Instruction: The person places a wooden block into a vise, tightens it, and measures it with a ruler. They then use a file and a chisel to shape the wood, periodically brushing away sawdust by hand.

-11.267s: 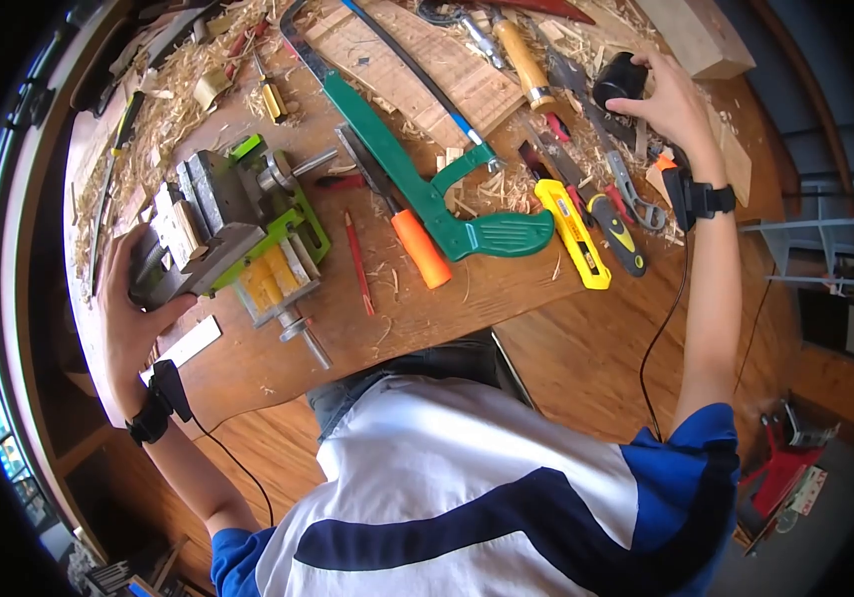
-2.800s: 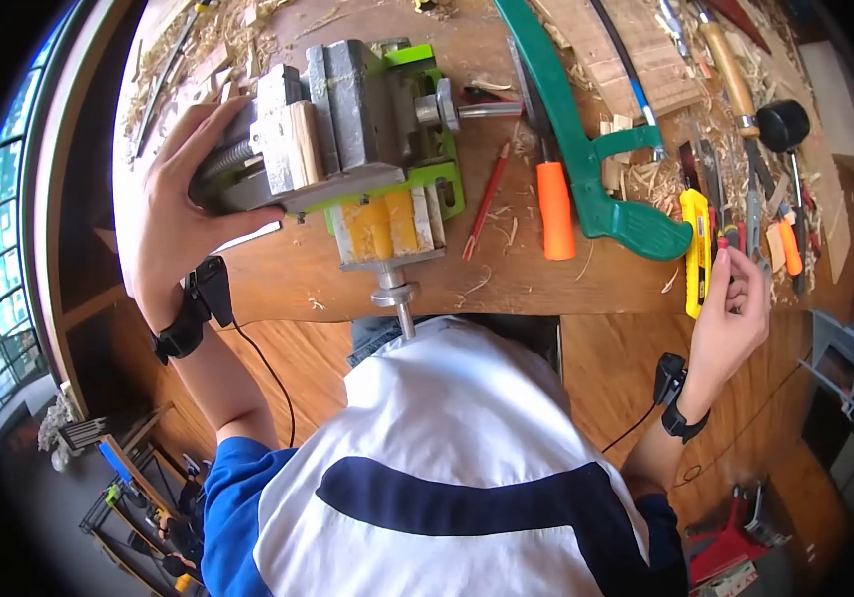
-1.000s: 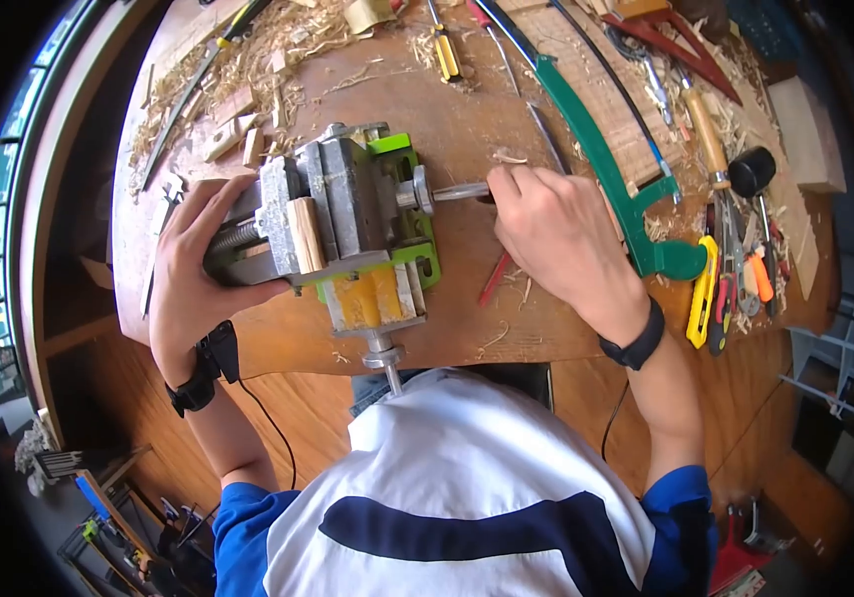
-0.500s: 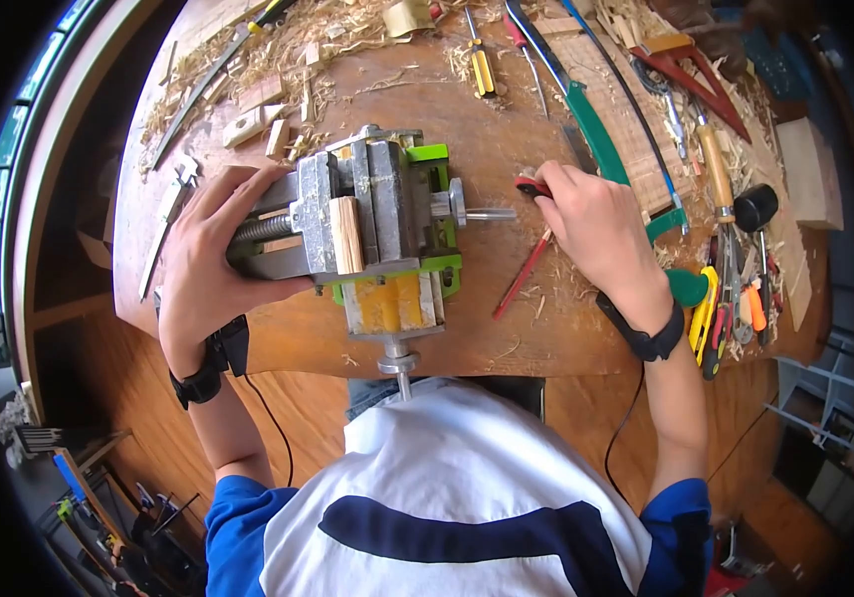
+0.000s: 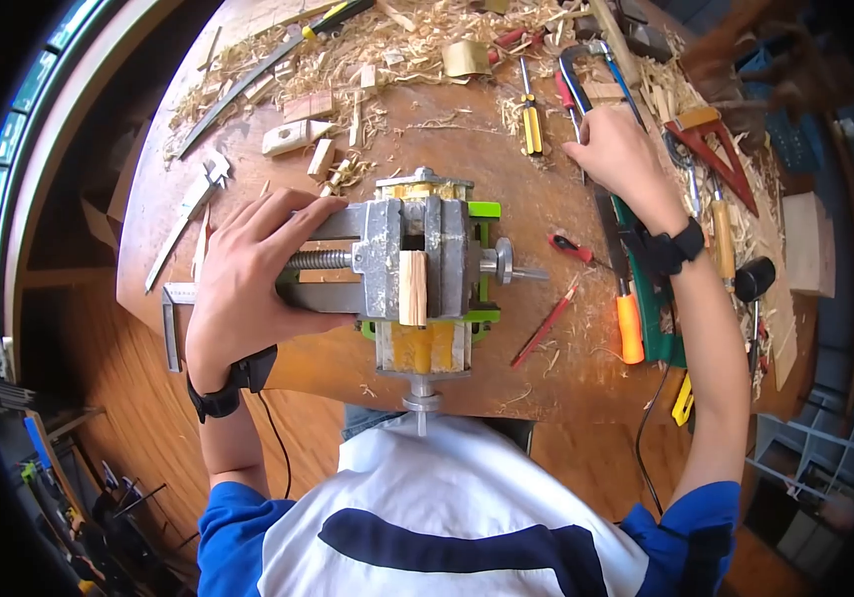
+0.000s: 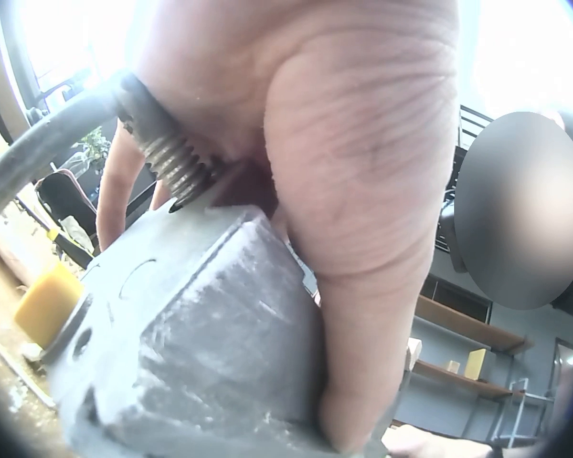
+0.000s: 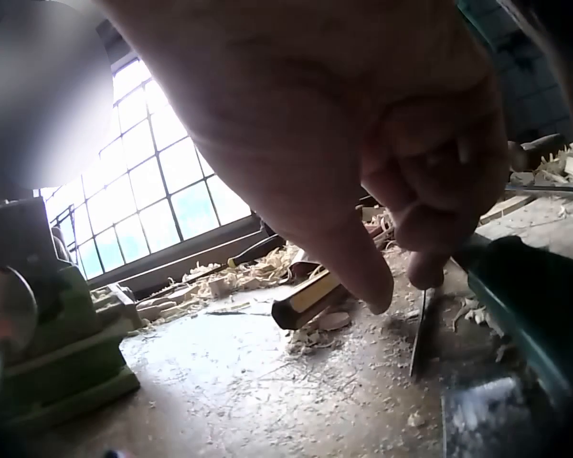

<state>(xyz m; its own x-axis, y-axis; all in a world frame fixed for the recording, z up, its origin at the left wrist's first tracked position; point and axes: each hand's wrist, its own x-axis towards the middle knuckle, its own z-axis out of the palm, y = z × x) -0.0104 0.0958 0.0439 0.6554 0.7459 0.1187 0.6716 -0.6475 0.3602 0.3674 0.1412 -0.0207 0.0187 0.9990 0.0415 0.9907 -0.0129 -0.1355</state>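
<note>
My left hand (image 5: pixel 248 274) grips the left end of the grey metal vise (image 5: pixel 377 239), fingers over the far rail and thumb along the near one. A short wood piece (image 5: pixel 413 289) stands in the vise's jaws. In the left wrist view the thumb side lies against the vise's grey casting (image 6: pixel 191 353). My right hand (image 5: pixel 621 149) reaches to the back right, over a red-handled screwdriver (image 5: pixel 564 93). In the right wrist view its thumb and forefinger are apart, with the forefinger right at a thin metal shaft (image 7: pixel 419 334). The other fingers are bent.
A red-and-black handled tool (image 5: pixel 573 248), a red pencil (image 5: pixel 546 323) and an orange handle (image 5: pixel 628 328) lie right of the vise. A green hacksaw (image 5: pixel 658 323) is under the right wrist. Further back are a yellow screwdriver (image 5: pixel 532 127) and shavings (image 5: pixel 397 60); calipers (image 5: pixel 188 214) lie left.
My right hand has let go of the red-and-black handled tool, which lies on the table, and moved farther back. My left hand stays on the vise. The head view has shifted.
</note>
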